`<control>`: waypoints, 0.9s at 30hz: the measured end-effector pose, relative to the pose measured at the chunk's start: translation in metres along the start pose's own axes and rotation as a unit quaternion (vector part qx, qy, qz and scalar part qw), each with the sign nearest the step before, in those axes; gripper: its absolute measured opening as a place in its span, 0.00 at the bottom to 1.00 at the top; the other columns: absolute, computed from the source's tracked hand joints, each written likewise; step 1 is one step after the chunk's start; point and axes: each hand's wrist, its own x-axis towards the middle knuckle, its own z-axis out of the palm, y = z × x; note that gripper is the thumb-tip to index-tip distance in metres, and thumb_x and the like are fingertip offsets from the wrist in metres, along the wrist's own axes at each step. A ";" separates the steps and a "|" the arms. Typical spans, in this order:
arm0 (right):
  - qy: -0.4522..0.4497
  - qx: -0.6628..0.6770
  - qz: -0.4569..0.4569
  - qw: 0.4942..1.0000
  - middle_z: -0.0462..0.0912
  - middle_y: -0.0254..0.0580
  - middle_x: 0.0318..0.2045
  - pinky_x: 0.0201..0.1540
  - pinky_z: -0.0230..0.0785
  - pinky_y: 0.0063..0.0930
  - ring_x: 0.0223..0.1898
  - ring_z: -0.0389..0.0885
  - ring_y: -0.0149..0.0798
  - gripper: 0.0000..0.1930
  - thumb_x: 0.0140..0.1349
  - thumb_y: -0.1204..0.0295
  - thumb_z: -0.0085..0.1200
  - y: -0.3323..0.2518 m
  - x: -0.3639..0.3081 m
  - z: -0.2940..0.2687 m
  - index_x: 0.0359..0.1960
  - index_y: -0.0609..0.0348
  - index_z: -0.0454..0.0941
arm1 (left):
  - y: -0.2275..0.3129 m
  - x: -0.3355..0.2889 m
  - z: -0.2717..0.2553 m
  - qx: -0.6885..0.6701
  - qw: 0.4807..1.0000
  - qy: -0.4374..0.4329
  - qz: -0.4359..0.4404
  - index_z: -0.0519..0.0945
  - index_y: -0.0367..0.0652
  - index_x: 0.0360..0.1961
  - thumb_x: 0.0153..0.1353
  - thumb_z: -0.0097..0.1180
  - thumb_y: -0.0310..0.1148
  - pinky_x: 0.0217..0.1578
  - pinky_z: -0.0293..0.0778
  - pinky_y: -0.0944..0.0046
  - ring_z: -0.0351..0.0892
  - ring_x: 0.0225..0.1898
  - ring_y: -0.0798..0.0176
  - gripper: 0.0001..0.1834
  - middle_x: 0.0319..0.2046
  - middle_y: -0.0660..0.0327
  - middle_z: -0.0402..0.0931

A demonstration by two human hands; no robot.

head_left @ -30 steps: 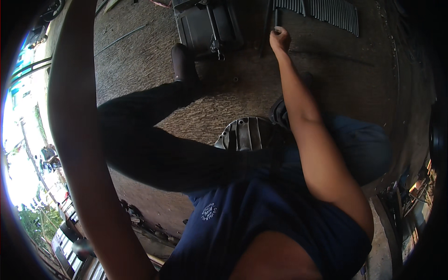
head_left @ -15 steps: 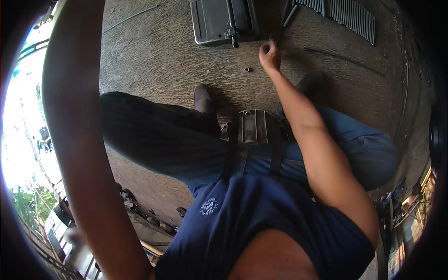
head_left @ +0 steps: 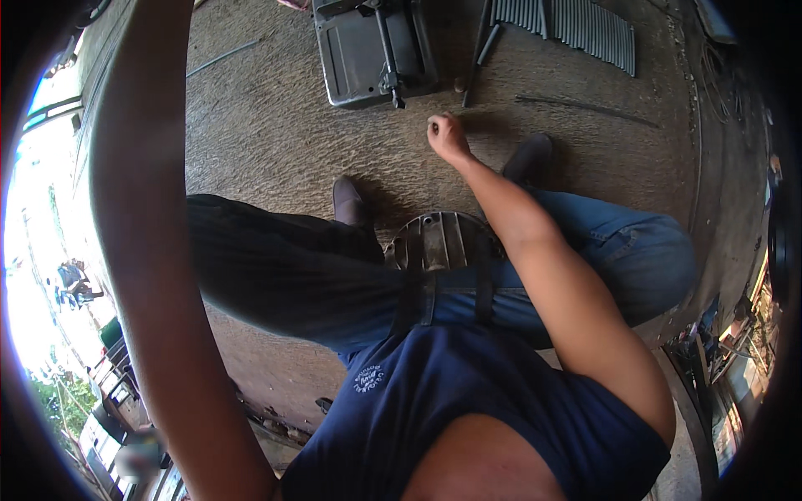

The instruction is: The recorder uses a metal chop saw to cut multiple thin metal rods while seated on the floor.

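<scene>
My right hand (head_left: 449, 139) is closed above the floor, a little in front of my right shoe. At its fingertips shows a dark round spot, which looks like the small metal ring. My left arm (head_left: 142, 209) runs up along the left side and out past the upper edge, so my left hand is out of sight. Beyond my right hand lies a grey metal case (head_left: 355, 63) with a rod and clamp-like fitting (head_left: 390, 77) across its top. A small brownish round piece (head_left: 459, 85) sits just beyond my hand.
A row of grey metal rods (head_left: 585, 33) lies at the far right. Nearer are a long thin dark bar (head_left: 585, 109) and a short rod (head_left: 489, 44). A thin rod (head_left: 224, 58) lies far left. Between my legs is a ribbed metal housing (head_left: 439, 238).
My right hand has drawn back toward me from beside the case. The small metal ring no longer shows on the floor. The view has shifted slightly.
</scene>
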 end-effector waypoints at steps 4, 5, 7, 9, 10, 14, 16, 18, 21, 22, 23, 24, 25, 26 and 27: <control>0.084 0.087 0.273 0.954 0.84 0.52 0.30 0.41 0.75 0.36 0.37 0.83 0.51 0.08 0.49 0.71 0.58 0.023 0.032 -0.032 0.30 0.59 0.83 | -0.014 0.012 -0.006 -0.006 0.998 0.038 -0.049 0.78 0.39 0.39 0.64 0.50 0.38 0.31 0.72 0.65 0.73 0.34 0.66 0.13 0.33 0.62 0.74; 0.095 0.126 0.334 0.929 0.84 0.51 0.31 0.43 0.75 0.35 0.37 0.84 0.49 0.09 0.49 0.70 0.59 0.030 0.042 -0.043 0.31 0.58 0.84 | -0.015 0.012 -0.007 -0.006 0.997 0.050 -0.064 0.78 0.39 0.40 0.64 0.50 0.39 0.32 0.72 0.65 0.74 0.35 0.66 0.14 0.34 0.61 0.74; 0.132 0.205 0.387 0.889 0.85 0.48 0.32 0.39 0.77 0.33 0.35 0.85 0.43 0.07 0.48 0.72 0.59 0.042 0.057 -0.063 0.30 0.59 0.83 | -0.014 0.010 -0.007 -0.011 0.993 0.073 -0.092 0.78 0.38 0.41 0.63 0.51 0.40 0.33 0.73 0.65 0.75 0.36 0.66 0.15 0.36 0.61 0.75; 0.141 0.364 0.383 0.837 0.79 0.39 0.25 0.30 0.79 0.28 0.25 0.79 0.36 0.02 0.52 0.80 0.56 0.053 0.068 -0.090 0.28 0.62 0.79 | -0.011 0.009 -0.006 -0.015 0.988 0.095 -0.117 0.78 0.38 0.42 0.63 0.52 0.41 0.35 0.74 0.65 0.76 0.38 0.66 0.17 0.38 0.60 0.76; 0.145 0.363 0.383 0.837 0.79 0.39 0.25 0.30 0.79 0.28 0.25 0.79 0.36 0.02 0.52 0.80 0.56 0.056 0.071 -0.101 0.28 0.62 0.79 | -0.010 0.008 -0.006 -0.018 0.986 0.105 -0.128 0.78 0.38 0.43 0.63 0.52 0.42 0.36 0.75 0.66 0.76 0.38 0.65 0.17 0.39 0.60 0.76; 0.190 0.523 0.372 0.743 0.76 0.41 0.26 0.30 0.80 0.31 0.24 0.76 0.37 0.01 0.55 0.81 0.54 0.069 0.092 -0.150 0.29 0.63 0.76 | -0.006 0.005 -0.007 -0.030 0.977 0.131 -0.168 0.79 0.38 0.46 0.61 0.53 0.44 0.39 0.76 0.66 0.78 0.41 0.65 0.21 0.43 0.58 0.78; 0.246 0.541 0.373 0.713 0.75 0.42 0.25 0.29 0.81 0.29 0.23 0.77 0.36 0.01 0.52 0.80 0.52 0.076 0.101 -0.170 0.26 0.65 0.74 | -0.009 0.005 -0.007 -0.048 0.974 0.135 -0.176 0.79 0.37 0.47 0.61 0.54 0.45 0.40 0.77 0.66 0.79 0.42 0.64 0.22 0.45 0.58 0.79; 0.267 0.562 0.373 0.688 0.75 0.42 0.25 0.29 0.80 0.29 0.23 0.77 0.36 0.01 0.53 0.80 0.52 0.086 0.109 -0.189 0.26 0.65 0.74 | -0.016 0.002 -0.004 -0.103 0.975 0.129 -0.146 0.80 0.38 0.45 0.60 0.55 0.47 0.40 0.78 0.66 0.80 0.40 0.64 0.23 0.43 0.58 0.80; 0.279 0.586 0.360 0.671 0.75 0.43 0.26 0.29 0.79 0.30 0.23 0.77 0.39 0.03 0.54 0.78 0.52 0.101 0.126 -0.212 0.27 0.66 0.74 | -0.030 0.002 -0.003 -0.158 0.969 0.141 -0.128 0.81 0.38 0.44 0.59 0.55 0.48 0.41 0.78 0.64 0.80 0.39 0.62 0.23 0.40 0.59 0.79; 0.264 0.504 0.410 0.713 0.76 0.44 0.27 0.29 0.79 0.30 0.24 0.76 0.39 0.05 0.55 0.77 0.52 0.105 0.135 -0.219 0.27 0.67 0.75 | -0.035 0.000 -0.005 -0.198 0.966 0.121 -0.112 0.79 0.38 0.47 0.60 0.54 0.47 0.44 0.77 0.63 0.80 0.40 0.62 0.23 0.41 0.58 0.78; 0.245 0.417 0.456 0.747 0.77 0.44 0.28 0.29 0.78 0.30 0.24 0.76 0.40 0.06 0.56 0.75 0.52 0.106 0.142 -0.222 0.28 0.68 0.76 | -0.039 0.003 -0.008 -0.191 0.970 0.111 -0.100 0.79 0.38 0.47 0.60 0.54 0.47 0.44 0.77 0.63 0.80 0.40 0.62 0.23 0.41 0.58 0.78; 0.211 0.345 0.456 0.793 0.80 0.49 0.31 0.34 0.78 0.36 0.31 0.80 0.44 0.09 0.56 0.72 0.52 0.110 0.148 -0.229 0.30 0.68 0.78 | -0.042 0.007 -0.014 -0.184 0.974 0.078 -0.111 0.77 0.39 0.49 0.61 0.53 0.47 0.45 0.76 0.62 0.79 0.40 0.62 0.24 0.41 0.59 0.77; 0.209 0.347 0.461 0.790 0.80 0.49 0.31 0.34 0.78 0.36 0.31 0.80 0.44 0.09 0.56 0.72 0.52 0.112 0.155 -0.233 0.30 0.68 0.78 | -0.044 0.010 -0.018 -0.192 0.968 0.068 -0.145 0.75 0.39 0.51 0.62 0.53 0.47 0.45 0.75 0.62 0.78 0.41 0.62 0.25 0.42 0.59 0.76; 0.176 0.213 0.460 0.844 0.81 0.51 0.33 0.37 0.77 0.38 0.35 0.81 0.45 0.09 0.56 0.71 0.53 0.114 0.167 -0.239 0.31 0.67 0.79 | -0.044 0.013 -0.024 -0.221 0.963 0.014 -0.156 0.73 0.39 0.52 0.63 0.52 0.47 0.46 0.74 0.62 0.76 0.42 0.63 0.25 0.42 0.60 0.75; 0.144 0.080 0.450 0.878 0.82 0.53 0.35 0.41 0.77 0.41 0.40 0.82 0.46 0.10 0.57 0.70 0.54 0.116 0.180 -0.244 0.32 0.66 0.80 | -0.046 0.012 -0.027 -0.199 0.966 0.016 -0.167 0.73 0.39 0.52 0.63 0.52 0.47 0.46 0.74 0.62 0.76 0.42 0.63 0.25 0.42 0.60 0.75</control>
